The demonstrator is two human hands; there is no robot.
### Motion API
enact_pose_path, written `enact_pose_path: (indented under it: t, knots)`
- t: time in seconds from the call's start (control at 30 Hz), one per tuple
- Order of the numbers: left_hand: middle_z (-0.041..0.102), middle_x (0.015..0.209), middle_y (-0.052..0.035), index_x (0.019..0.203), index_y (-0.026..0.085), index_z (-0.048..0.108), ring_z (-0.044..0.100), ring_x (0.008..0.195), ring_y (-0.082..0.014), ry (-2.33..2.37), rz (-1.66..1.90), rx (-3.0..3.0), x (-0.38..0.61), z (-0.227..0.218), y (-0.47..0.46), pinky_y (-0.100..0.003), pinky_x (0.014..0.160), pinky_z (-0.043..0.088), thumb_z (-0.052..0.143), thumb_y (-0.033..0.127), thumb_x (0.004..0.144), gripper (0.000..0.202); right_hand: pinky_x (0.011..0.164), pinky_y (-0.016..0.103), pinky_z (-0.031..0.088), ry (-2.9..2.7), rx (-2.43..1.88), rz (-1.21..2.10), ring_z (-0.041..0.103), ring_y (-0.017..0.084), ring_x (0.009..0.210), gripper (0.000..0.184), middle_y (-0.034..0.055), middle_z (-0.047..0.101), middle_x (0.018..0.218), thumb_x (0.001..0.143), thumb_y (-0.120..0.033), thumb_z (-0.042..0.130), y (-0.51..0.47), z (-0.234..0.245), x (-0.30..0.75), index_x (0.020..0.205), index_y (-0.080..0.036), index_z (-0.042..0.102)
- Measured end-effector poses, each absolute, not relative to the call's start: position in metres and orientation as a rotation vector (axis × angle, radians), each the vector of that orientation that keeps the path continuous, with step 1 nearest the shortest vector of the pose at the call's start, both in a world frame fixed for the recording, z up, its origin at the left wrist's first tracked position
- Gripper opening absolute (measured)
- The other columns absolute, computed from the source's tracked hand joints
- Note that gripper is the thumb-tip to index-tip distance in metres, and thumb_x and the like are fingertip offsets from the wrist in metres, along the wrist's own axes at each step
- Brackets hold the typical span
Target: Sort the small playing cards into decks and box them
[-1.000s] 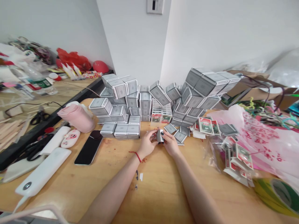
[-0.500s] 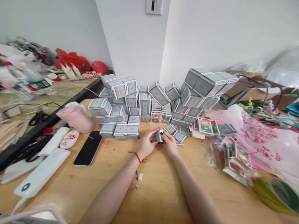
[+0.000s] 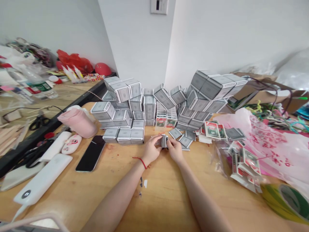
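Between both hands, low over the wooden table (image 3: pixel 164 196), is a small grey-patterned block of folded playing cards (image 3: pixel 163 141). My left hand (image 3: pixel 152 150), with a red string at the wrist, closes on its left side. My right hand (image 3: pixel 174 149) pinches its right side; the fingers hide part of it. Just behind the right hand lie loose grey-backed playing cards (image 3: pixel 185 141). Beyond the hands stand stacks of grey card blocks (image 3: pixel 130 136), and more card blocks (image 3: pixel 209 84) pile up at the right. Upright red-and-green card boxes (image 3: pixel 166 121) sit between the stacks.
At left lie a phone (image 3: pixel 90 153), a white power bank (image 3: pixel 43 179) and a pink cup-shaped item (image 3: pixel 79 122). At right are opened card boxes (image 3: pixel 248 164), a pink-printed plastic bag (image 3: pixel 272 141) and a yellow-green tape roll (image 3: pixel 285 201). A wall rises behind.
My right hand has shifted its fingers on the card block, the thumb moving off its top to the right side. The block's grey face now shows more. My left hand stays in place.
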State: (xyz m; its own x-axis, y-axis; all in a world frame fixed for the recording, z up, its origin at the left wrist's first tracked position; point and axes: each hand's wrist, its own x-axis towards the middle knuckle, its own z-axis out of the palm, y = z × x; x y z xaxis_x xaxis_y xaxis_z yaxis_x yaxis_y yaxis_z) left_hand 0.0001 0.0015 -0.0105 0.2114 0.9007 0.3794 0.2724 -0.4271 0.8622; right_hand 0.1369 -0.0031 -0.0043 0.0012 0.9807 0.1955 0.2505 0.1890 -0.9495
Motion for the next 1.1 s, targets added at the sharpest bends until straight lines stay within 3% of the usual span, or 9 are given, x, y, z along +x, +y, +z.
enact_pose_path:
  t: [0.47, 0.7, 1.1]
  knots:
    - [0.054, 0.109, -0.0062, 0.106, 0.02, 0.053, 0.053, 0.101, -0.0175, 1.217, 1.257, 1.937, 0.003, 0.0, -0.002, -0.035, 0.088, 0.046, 0.058, 0.002, 0.063, 0.047, 0.049, 0.023, 0.033, -1.42, -1.339, 0.79, 0.042, 0.012, 0.052, 0.037, -0.001, 0.047, 0.055, 0.084, -0.04, 0.034, -0.006, -0.007, 0.134, 0.063, -0.016, 0.052]
    - [0.057, 0.103, -0.0048, 0.102, 0.019, 0.055, 0.054, 0.096, -0.0161, 1.243, 1.287, 1.938, 0.001, 0.0, 0.0, -0.034, 0.086, 0.046, 0.055, 0.0, 0.063, 0.043, 0.064, 0.027, 0.041, -1.602, -1.263, 0.689, 0.053, 0.017, 0.07, 0.027, 0.0052, 0.061, 0.08, 0.079, -0.034, 0.046, -0.009, -0.003, 0.13, 0.095, -0.016, 0.058]
    - [0.055, 0.101, -0.0048, 0.101, 0.019, 0.055, 0.054, 0.094, -0.0167, 1.269, 1.247, 1.955, 0.001, -0.002, -0.001, -0.033, 0.083, 0.047, 0.056, 0.002, 0.061, 0.043, 0.067, 0.029, 0.041, -1.647, -1.278, 0.72, 0.054, 0.019, 0.074, 0.026, 0.0059, 0.061, 0.082, 0.079, -0.029, 0.041, -0.009, -0.003, 0.132, 0.095, -0.015, 0.057]
